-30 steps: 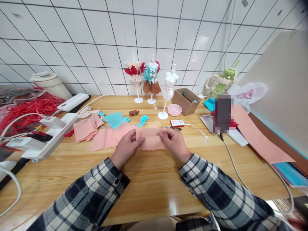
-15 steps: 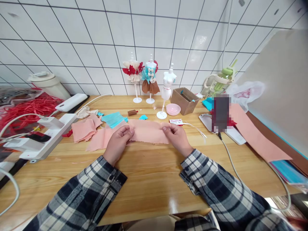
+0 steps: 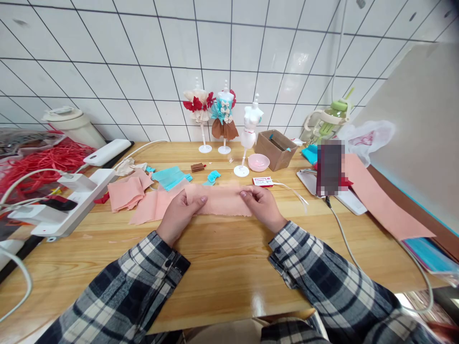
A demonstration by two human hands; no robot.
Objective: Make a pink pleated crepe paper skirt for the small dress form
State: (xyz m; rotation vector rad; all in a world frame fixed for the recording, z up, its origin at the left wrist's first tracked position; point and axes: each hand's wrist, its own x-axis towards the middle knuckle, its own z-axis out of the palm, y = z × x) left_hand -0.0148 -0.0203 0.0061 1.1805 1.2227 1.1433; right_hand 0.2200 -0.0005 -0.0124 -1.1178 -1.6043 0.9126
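Observation:
A strip of pink crepe paper [image 3: 223,199] stretches between my two hands just over the wooden table. Its left end is pinched in my left hand [image 3: 182,210], thumb on top and fingers behind. My right hand [image 3: 262,203] grips the right end between thumb and fingers. The strip's lower edge looks slightly ragged. Left of my left hand lie more pink pieces [image 3: 126,193] and a light blue piece [image 3: 168,177]. Beyond the strip sit a small blue scrap [image 3: 214,175] and a red and white box [image 3: 263,181] with white strings.
Two dressed mini mannequins [image 3: 224,114] and a bare white one [image 3: 250,125] stand at the back, near a pink bowl [image 3: 258,163] and a cardboard box [image 3: 275,150]. A power strip [image 3: 77,203] lies left; a phone-like object with a cable [image 3: 340,229] is right.
The strip's upper edge has dropped slightly, showing more of the blue scrap behind it. My left thumb has shifted a little to the right along the paper.

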